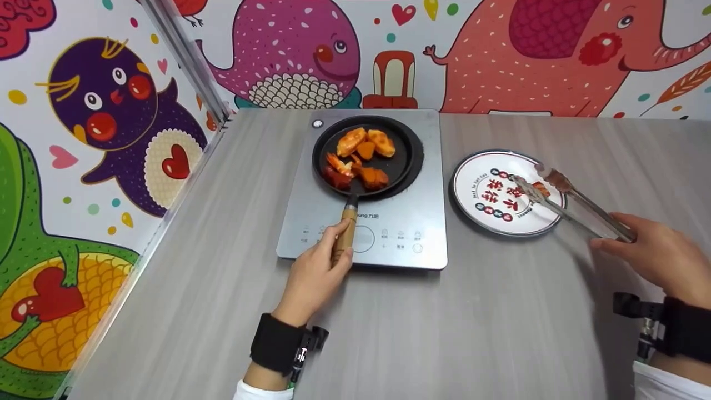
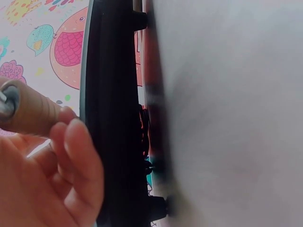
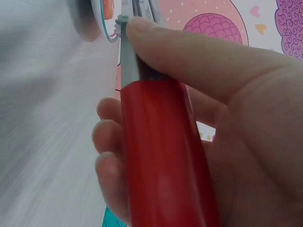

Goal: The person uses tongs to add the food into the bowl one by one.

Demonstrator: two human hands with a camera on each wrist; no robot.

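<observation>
A black frying pan [image 1: 401,160] with several orange and red food pieces [image 1: 361,158] sits on a silver induction cooker [image 1: 427,222]. My left hand [image 1: 319,269] grips the pan's wooden handle [image 1: 345,230], which also shows in the left wrist view as a wooden handle [image 2: 28,111]. My right hand [image 1: 655,253] holds metal tongs [image 1: 583,208] with a red grip [image 3: 161,156]. The tong tips reach over a white printed plate [image 1: 477,189], where a reddish food piece [image 1: 541,189] lies between or under the open tips.
The grey table [image 1: 444,333] runs along a wall with cartoon animal pictures [image 1: 111,111] at the left and back. The cooker's touch panel [image 1: 364,236] faces me. Bare tabletop lies in front of the cooker and plate.
</observation>
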